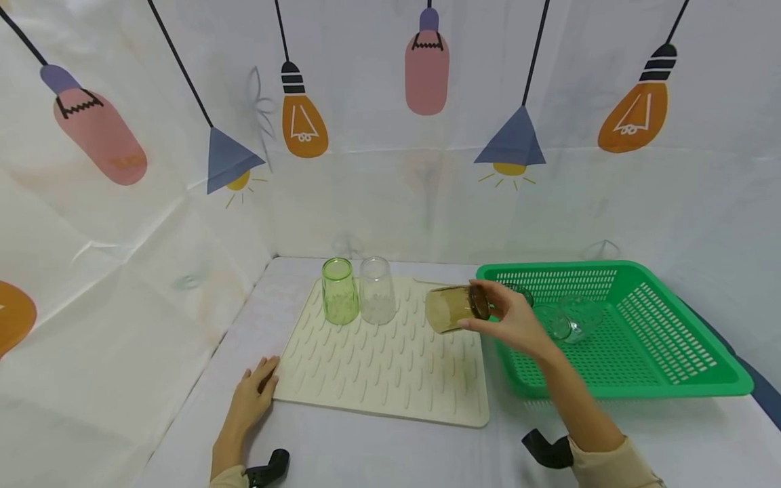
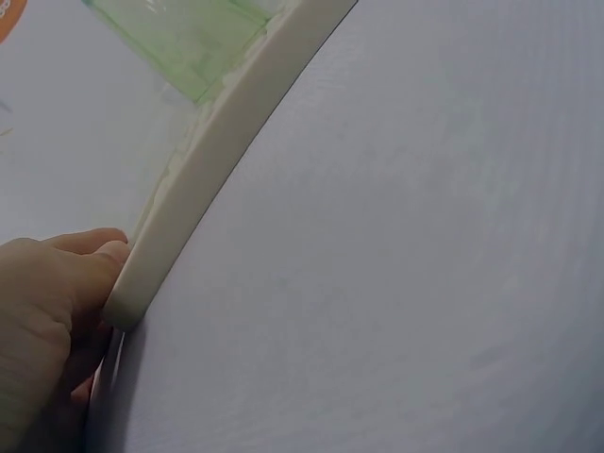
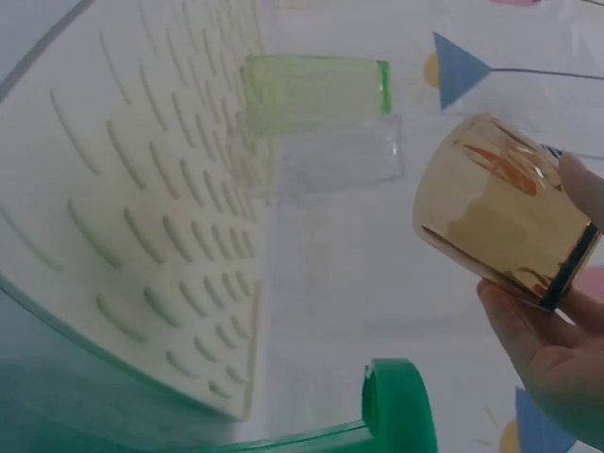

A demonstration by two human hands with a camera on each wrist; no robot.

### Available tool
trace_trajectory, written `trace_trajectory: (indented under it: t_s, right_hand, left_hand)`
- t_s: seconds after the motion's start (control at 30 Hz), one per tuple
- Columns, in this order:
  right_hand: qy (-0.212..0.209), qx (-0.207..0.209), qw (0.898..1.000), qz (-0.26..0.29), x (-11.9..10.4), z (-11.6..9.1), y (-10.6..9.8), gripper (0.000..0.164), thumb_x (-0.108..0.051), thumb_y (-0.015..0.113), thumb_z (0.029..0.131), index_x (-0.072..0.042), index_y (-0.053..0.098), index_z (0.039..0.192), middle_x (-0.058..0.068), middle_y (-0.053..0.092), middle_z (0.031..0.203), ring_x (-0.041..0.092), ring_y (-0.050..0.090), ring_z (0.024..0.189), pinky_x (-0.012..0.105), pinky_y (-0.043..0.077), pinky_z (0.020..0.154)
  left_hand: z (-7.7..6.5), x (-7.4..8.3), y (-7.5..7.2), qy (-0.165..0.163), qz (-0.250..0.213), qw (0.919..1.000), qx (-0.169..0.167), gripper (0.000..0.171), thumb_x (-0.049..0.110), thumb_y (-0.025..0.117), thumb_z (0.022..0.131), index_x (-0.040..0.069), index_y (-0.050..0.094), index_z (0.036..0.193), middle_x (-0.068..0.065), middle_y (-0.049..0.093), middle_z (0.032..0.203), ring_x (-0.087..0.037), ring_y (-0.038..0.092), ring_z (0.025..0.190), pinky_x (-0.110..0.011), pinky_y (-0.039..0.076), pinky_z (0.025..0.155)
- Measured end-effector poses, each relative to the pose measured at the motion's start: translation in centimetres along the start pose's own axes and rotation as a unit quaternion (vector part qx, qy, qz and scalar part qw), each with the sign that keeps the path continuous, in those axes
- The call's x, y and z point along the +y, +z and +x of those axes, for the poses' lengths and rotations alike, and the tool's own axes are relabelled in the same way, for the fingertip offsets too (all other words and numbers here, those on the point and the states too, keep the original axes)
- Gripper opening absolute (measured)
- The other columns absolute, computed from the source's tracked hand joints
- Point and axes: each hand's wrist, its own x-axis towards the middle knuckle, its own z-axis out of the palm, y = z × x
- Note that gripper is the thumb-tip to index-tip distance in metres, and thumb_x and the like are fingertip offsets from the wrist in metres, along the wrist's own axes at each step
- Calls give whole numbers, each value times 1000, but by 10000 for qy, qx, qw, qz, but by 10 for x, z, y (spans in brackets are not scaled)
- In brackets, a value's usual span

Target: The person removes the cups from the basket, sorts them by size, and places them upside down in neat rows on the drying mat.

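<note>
In the head view my right hand (image 1: 512, 318) grips an amber drinking glass (image 1: 448, 308) by its thick base. The glass lies tilted on its side in the air, mouth toward the left, over the right part of a cream ridged drying mat (image 1: 390, 379). A green glass (image 1: 340, 291) and a clear glass (image 1: 377, 291) stand upside down side by side on the mat's far left. My left hand (image 1: 250, 396) rests at the mat's near left corner; in the left wrist view its thumb and fingers (image 2: 85, 269) touch the mat's edge.
Right of the mat stands a green plastic basket (image 1: 647, 390) with slotted walls. Inside lie several clear glasses (image 1: 576, 318), partly hidden by my right hand. A white sheet (image 1: 390, 203) printed with lamps hangs behind the white table (image 1: 342, 447).
</note>
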Motion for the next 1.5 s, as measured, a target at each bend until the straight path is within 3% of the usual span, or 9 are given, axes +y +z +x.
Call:
trace_trajectory:
  t_s: [0.2,0.33,0.47,0.73,1.23,1.5]
  right_hand:
    - [228,-165,9990,-359,-2,19,-6,66,-16,77,78,-1,47,134,15,55,122,25,57,101,33,53,80]
    - [134,-294,9988,-368,0,30,-6,66,-17,77,79,-2,46,135,16,54,125,30,56,108,42,51,84]
    - [9,-335,9982,-489,5,43,-8,63,-15,75,80,0,47,134,18,55,123,33,56,110,40,51,80]
    - [280,-461,9957,-754,12,64,-3,69,-19,76,79,-2,44,137,20,51,130,36,53,113,44,52,81]
    - [74,-802,9868,-1404,26,98,13,68,-18,78,77,5,46,133,22,56,119,37,54,104,46,51,81]
    - [132,-1311,9785,-1588,41,112,28,68,-23,78,77,6,47,131,23,55,121,36,53,108,47,48,87]
  left_hand:
    - [1,-2,1,109,25,9999,59,36,-9,63,80,-15,58,116,-34,57,114,-50,50,111,-69,31,92]
    - [0,-3,2,90,60,9999,78,36,-8,63,80,-15,58,115,-34,58,113,-51,50,110,-68,31,92]
    - [-1,-3,2,94,10,9999,120,36,-9,63,80,-14,58,115,-33,58,113,-51,50,110,-69,31,92]
    - [-2,-3,3,54,8,9999,128,36,-9,63,80,-13,59,115,-31,59,114,-51,51,111,-67,31,93]
    - [-2,-2,3,-28,3,10000,-8,35,-7,62,81,-12,59,116,-30,58,116,-49,49,114,-67,30,95]
    - [-2,-1,2,49,49,9999,101,35,-8,63,80,-12,60,114,-30,60,114,-50,51,111,-67,31,94]
